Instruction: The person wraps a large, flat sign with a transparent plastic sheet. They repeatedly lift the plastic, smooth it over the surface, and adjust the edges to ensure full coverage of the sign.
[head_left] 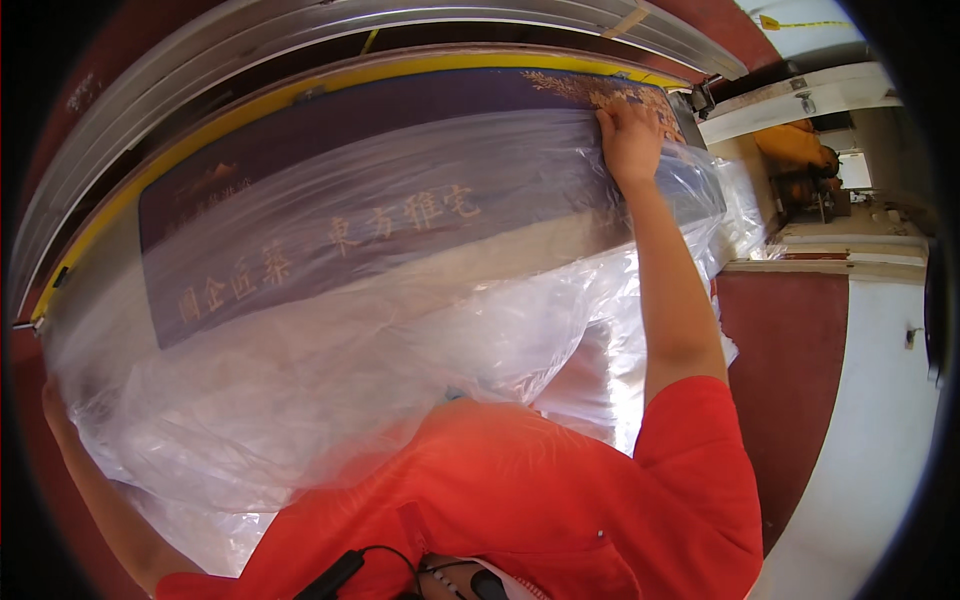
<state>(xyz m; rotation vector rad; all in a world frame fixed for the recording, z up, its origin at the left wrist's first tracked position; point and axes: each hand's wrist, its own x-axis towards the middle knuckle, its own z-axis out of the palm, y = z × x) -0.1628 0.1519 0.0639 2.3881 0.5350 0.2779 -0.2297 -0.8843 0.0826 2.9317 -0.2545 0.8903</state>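
Dark purple panel (430,92) (gold-lettered), bare along its top; wrinkled clear plastic sheet (300,375) covers the rest.

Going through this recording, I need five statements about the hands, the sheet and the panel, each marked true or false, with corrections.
1. The right hand is beside the gold pattern on the dark panel. True.
2. The left hand is at the left side of the plastic sheet. True.
3. The sheet is opaque. False: lettering on the panel shows through it.
4. Both hands are close together. False: they are far apart, at opposite sides.
5. The person's shirt is blue. False: it is red.
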